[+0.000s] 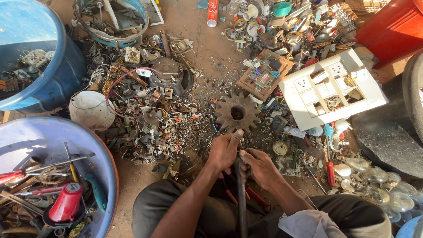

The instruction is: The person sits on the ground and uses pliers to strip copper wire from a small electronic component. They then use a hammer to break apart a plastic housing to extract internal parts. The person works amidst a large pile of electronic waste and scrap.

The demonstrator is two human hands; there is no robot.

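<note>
Dark metal rod (241,198) is clamped by both hands, left hand (224,150) higher, right hand (260,166) beside; long axis vertical, pointed at toothed gear (238,112) just beyond.

**Rust, Blue and Red Across a Scrap-Strewn Floor**

A rust-brown toothed gear (237,113) lies on dusty tan ground beside a white switch plate (332,88). Blue tubs (57,75) stand near a red container (392,28). A red-capped can (67,202) sits among grey tools, pale glass bulbs (374,176) glint, and a dark bar (241,198) crosses charcoal trousers (211,216)
</note>
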